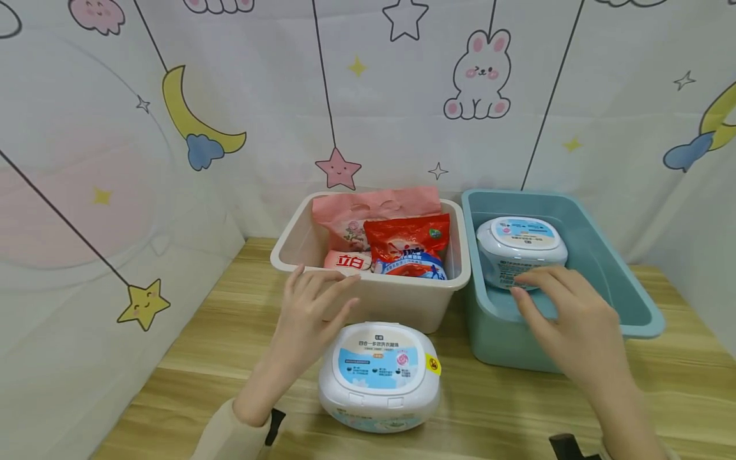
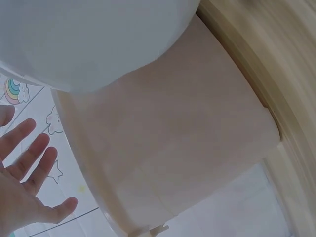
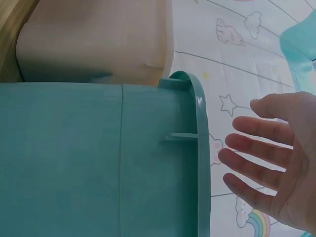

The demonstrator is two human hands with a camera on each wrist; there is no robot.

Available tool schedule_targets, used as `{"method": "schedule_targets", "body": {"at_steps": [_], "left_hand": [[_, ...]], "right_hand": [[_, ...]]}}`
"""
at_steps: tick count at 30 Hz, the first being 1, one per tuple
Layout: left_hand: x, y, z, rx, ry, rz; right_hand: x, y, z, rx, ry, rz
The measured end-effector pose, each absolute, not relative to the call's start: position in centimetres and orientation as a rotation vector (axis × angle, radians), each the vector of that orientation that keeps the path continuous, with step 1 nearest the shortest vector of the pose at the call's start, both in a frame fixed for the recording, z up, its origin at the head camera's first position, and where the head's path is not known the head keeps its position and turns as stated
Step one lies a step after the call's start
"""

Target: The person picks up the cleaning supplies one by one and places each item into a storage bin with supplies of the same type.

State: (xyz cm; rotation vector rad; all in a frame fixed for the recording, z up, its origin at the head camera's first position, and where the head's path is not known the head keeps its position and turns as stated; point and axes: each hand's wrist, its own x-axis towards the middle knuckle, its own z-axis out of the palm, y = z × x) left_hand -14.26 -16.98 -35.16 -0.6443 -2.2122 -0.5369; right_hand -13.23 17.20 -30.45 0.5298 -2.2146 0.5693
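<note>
A white oval lidded tub (image 1: 379, 370) with a blue-and-white label and a yellow sticker stands on the table. Behind and left of it, my left hand (image 1: 307, 319) hovers near the front rim of the cream bin (image 1: 374, 297), fingers loosely bent around nothing. My right hand (image 1: 575, 326) is over the near side of the teal bin (image 1: 517, 345), its spread fingers (image 3: 256, 131) holding nothing. Inside that bin, toward its left, sits a similar white tub (image 1: 520, 249); the fingertips look close to it, but contact is unclear.
Inside the cream bin are a pink package (image 1: 379, 204), a red detergent bag (image 1: 408, 246) and a small pink-and-white pack (image 1: 347, 260). The bins stand side by side on the wooden table (image 1: 224, 345), before a cartoon-print curtain (image 1: 264, 76).
</note>
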Motion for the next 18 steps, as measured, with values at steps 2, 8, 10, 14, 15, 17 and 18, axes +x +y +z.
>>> {"method": "schedule_targets", "body": {"at_steps": [2,8,10,14,15,17,18], "left_hand": [[-14.2,-16.8,-35.2,-0.656,-2.211,-0.569],[-13.8,-16.6,-35.2,-0.662,-2.222,-0.637],[-13.6,-16.5,-35.2,-0.662,-2.233,-0.653],[-13.3,-16.3,-35.1,-0.672,-2.26,-0.669],[-13.2,-16.3,-35.1,-0.677,-2.264,-0.669],[-13.1,-16.2,-35.0,-0.687,-2.27,-0.662],[-13.0,-16.2,-35.0,-0.694,-2.272,-0.654]], "right_hand": [[-13.1,17.5,-30.5,0.521,-2.211,0.576],[-12.8,18.1,-30.7,0.506,-2.201,0.603],[-12.8,18.2,-30.8,0.506,-2.2,0.614],[-12.7,18.5,-31.1,0.499,-2.191,0.645],[-12.6,18.5,-31.1,0.494,-2.188,0.651],[-12.6,18.7,-31.3,0.485,-2.177,0.666],[-12.5,18.8,-31.4,0.48,-2.169,0.675]]}}
